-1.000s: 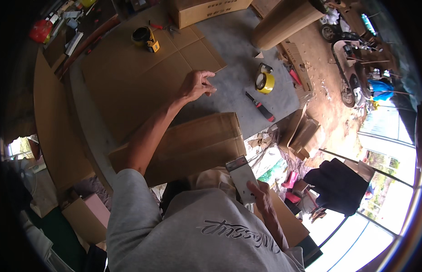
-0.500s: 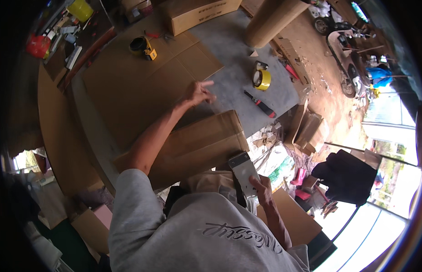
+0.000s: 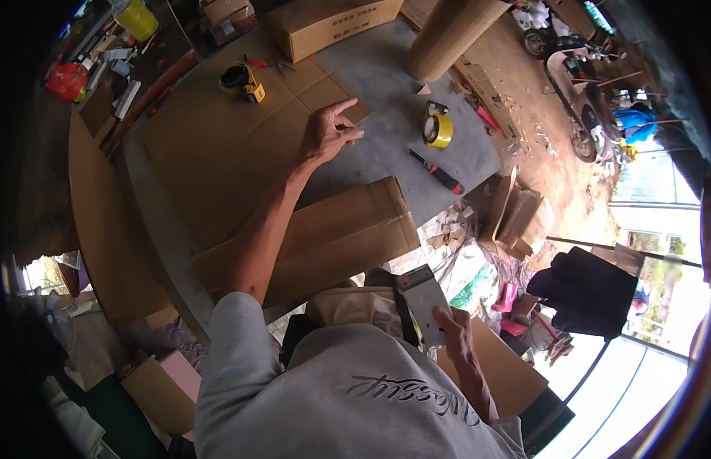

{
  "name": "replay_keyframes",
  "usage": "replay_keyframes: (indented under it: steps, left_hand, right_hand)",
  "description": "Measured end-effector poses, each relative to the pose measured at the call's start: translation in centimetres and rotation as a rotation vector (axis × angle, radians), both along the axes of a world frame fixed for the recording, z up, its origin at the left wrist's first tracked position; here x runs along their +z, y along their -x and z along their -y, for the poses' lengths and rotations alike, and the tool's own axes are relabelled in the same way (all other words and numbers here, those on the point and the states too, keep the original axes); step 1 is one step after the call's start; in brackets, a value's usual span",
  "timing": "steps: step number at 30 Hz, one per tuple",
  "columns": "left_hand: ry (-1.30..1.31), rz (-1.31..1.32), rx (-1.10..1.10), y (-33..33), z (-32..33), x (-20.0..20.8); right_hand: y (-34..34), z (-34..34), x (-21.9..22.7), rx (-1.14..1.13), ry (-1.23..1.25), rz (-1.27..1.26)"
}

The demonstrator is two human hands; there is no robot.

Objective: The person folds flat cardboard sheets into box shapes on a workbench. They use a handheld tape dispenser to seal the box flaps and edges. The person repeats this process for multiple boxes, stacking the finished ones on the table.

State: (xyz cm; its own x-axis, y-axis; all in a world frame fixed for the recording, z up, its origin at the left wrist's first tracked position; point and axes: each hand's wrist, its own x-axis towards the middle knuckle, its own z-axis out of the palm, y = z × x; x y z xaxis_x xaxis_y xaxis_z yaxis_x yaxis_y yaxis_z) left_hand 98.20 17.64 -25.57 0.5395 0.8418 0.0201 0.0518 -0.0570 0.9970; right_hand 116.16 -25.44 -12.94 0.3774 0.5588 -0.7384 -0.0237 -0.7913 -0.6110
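Note:
My left hand (image 3: 330, 134) reaches over the table with index finger and thumb stretched apart and nothing held. Beneath it lies a flat cardboard sheet (image 3: 210, 145). My right hand (image 3: 456, 329), low at my right side, grips a flat grey rectangular metal piece (image 3: 423, 300) with a darker end; its exact kind is unclear. Between my body and the left hand, a long closed cardboard box (image 3: 332, 237) rests at the near table edge, taped along its top. Right of the left hand are a roll of yellow tape (image 3: 439, 131) and a red-and-black utility knife (image 3: 438, 171).
On the sheet sit a tape dispenser (image 3: 245, 83) and pliers (image 3: 277, 66) with red on them. A printed carton (image 3: 332, 29) and a tall brown cardboard tube (image 3: 455, 38) stand at the far side. Cardboard scraps (image 3: 516, 214) and a scooter (image 3: 573, 99) are on the floor to the right.
My left hand has moved slightly left and away from me, its fingers spread. The right hand has lowered a little with the grey piece, away from the box corner.

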Motion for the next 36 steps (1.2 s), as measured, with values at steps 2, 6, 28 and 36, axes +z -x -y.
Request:
replay_keyframes:
  steps: [2,6,28,36]
  left_hand:
    - [0.102,0.077,0.018,-0.7,0.2,-1.8]
    - [0.134,0.042,-0.055,-3.0,-0.5,-1.0]
    - [0.036,-0.136,-0.119,-2.2,-1.4,-3.3]
    - [0.310,-0.089,-0.319,-2.6,1.8,-12.8]
  right_hand:
    - [0.1,0.1,1.0,-0.044,-0.033,-0.036]
    - [0.4,-0.2,3.8,-0.080,-0.080,-0.070]
    - [0.2,0.6,-1.9,-0.064,-0.031,-0.059]
    - [-0.4,0.3,-7.2,-0.021,-0.085,-0.081]
